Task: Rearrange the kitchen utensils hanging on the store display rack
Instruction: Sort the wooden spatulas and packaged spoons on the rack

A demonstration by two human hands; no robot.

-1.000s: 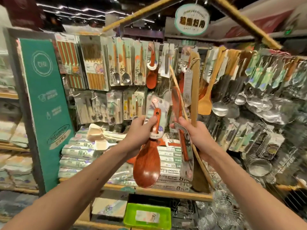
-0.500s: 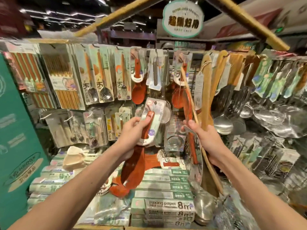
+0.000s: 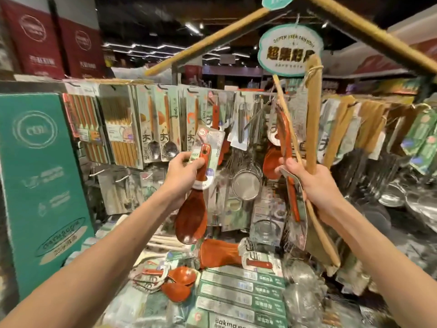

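Note:
My left hand (image 3: 183, 176) grips the handle of a red-brown rice paddle (image 3: 191, 215) with a white card label, its blade hanging down in front of the rack. My right hand (image 3: 312, 183) holds a bundle of utensils: a pale wooden spatula (image 3: 313, 110) pointing up, a thin wooden stick (image 3: 287, 117), and a red-handled utensil (image 3: 292, 195) in clear packaging. The display rack (image 3: 179, 91) behind carries packaged chopsticks (image 3: 118, 124), spoons (image 3: 153, 129) and wire strainers (image 3: 246, 183) on hooks.
A teal sign panel (image 3: 42, 176) stands at the left. Boxes of baking paper (image 3: 238, 297) and loose red spoons (image 3: 179, 280) lie on the shelf below. Steel ladles and bowls (image 3: 402, 197) hang at the right. A round hanging sign (image 3: 289, 49) is overhead.
Both hands have risen toward the rack's upper hooks with their utensils. The view tilted upward, and the wooden spatula now reaches the round sign.

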